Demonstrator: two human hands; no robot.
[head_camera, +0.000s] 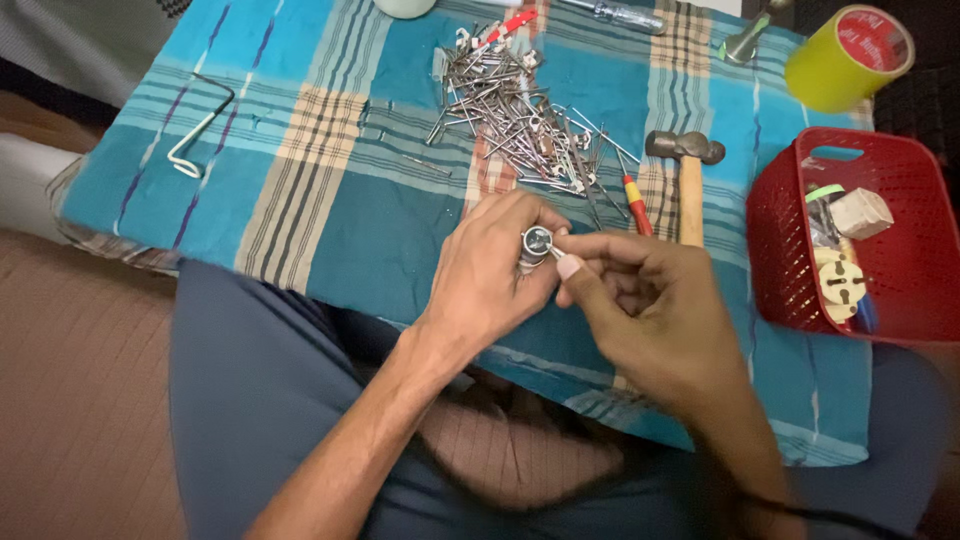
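The left hand (490, 275) is pinching a small round metal fitting (536, 241) over the checked cloth (340, 210); the right hand (640, 300) is gripping a thin pin at its rim. Behind are lying shiny nails (520, 120), a wooden-handled hammer (688, 175) and a red mesh basket (790, 250).

Small metal part (536, 243) mostly hidden in left hand (490, 275) grip.
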